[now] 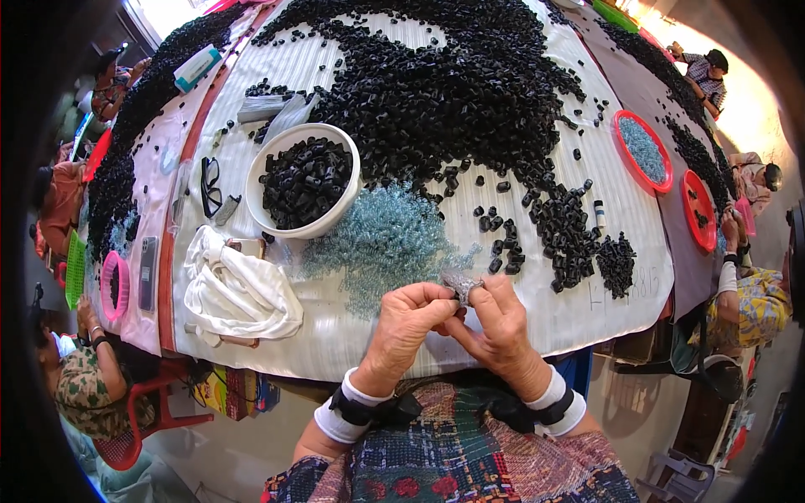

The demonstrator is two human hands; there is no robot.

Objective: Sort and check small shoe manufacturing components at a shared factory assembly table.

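Note:
My left hand (412, 325) and my right hand (501, 329) meet above the near edge of the table, both with fingers pinched. Between the fingertips shows a small, shiny greyish thing (458, 283), with a dark bit beside the left fingers. Its kind is too small to make out. Just beyond the hands lies a pile of small clear bluish pieces (377, 235). To the right are loose short black plastic cylinders (558, 235). A white bowl (355, 180) full of similar black pieces (309, 184) stands to the left.
A large black heap (436, 109) covers the far table. At left lie a white cloth (235, 289), eyeglasses (211, 186) and a phone (148, 272). Red trays (669, 172) sit at right. People (750, 302) work along both sides. A red chair (126, 440) stands at lower left.

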